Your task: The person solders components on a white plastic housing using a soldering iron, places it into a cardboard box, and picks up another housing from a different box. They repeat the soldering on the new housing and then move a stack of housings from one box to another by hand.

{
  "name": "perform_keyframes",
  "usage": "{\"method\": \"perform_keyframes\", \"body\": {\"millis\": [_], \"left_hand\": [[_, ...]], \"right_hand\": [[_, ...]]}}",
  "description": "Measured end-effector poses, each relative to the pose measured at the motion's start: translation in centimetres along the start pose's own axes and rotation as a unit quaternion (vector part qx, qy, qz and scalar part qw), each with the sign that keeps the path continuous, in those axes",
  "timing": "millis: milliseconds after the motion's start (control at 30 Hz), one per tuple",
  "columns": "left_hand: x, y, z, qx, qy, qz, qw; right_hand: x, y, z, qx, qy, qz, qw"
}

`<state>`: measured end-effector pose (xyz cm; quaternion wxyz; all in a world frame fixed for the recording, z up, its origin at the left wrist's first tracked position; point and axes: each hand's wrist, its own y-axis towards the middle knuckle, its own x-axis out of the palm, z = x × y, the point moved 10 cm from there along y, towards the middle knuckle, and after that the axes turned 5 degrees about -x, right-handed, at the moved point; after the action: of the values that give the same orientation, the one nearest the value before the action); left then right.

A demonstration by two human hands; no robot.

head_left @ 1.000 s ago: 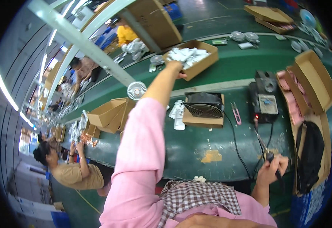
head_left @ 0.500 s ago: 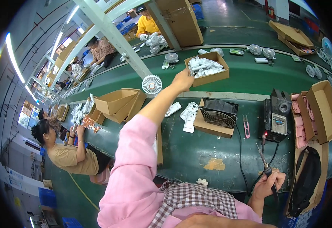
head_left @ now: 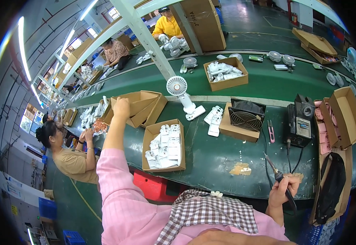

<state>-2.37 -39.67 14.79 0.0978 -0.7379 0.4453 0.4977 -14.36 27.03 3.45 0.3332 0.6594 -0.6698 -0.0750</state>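
Observation:
In my right hand (head_left: 285,190) is a soldering iron (head_left: 278,176), held like a pen with its tip up over the green bench. My left arm stretches forward and left, bringing my left hand (head_left: 121,108) to the open cardboard boxes (head_left: 148,107). Its fingers point away and are mostly hidden, so I cannot see whether they hold anything. White plastic parts (head_left: 101,107) lie just beyond that hand. Nearer me, a shallow carton (head_left: 146,143) holds white plastic housings (head_left: 170,143). A white handheld fan (head_left: 177,86) stands upright past it.
A black fume fan (head_left: 246,118) rests on a carton. Pink-handled snips (head_left: 271,131) lie beside the black soldering station (head_left: 301,126). A carton of white parts (head_left: 229,83) sits on the green conveyor (head_left: 263,79). Pink parts (head_left: 322,130) fill a right-hand box. A co-worker (head_left: 74,159) is at left.
My left hand has left the carton of white parts on the conveyor and swung left to the open boxes. The view has shifted, uncovering the near carton of housings. My right hand still holds the iron.

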Motion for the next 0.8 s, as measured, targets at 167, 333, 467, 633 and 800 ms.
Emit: {"method": "perform_keyframes", "body": {"millis": [167, 333, 467, 633, 800], "left_hand": [[-8.4, -5.5, -0.8, -0.024, -0.069, 0.134, 0.988], [-13.4, -13.5, -1.7, -0.045, -0.127, 0.257, 0.957], [-18.6, -21.0, 1.3, 0.037, -0.233, 0.327, 0.915], [-20.1, -27.8, 8.7, 0.214, -0.337, 0.313, 0.862], [-18.8, -32.0, 18.1, 0.37, -0.435, 0.232, 0.787]], "right_hand": [[1.6, -0.6, -0.5, 0.007, -0.027, -0.018, 0.999], [4.4, -0.8, -1.3, 0.011, 0.008, -0.039, 0.999], [6.0, -0.6, -2.7, -0.003, 0.054, -0.017, 0.998], [5.6, 0.3, -5.3, -0.078, 0.082, 0.017, 0.993], [4.5, 0.6, -6.0, -0.084, 0.082, 0.032, 0.993]]}}
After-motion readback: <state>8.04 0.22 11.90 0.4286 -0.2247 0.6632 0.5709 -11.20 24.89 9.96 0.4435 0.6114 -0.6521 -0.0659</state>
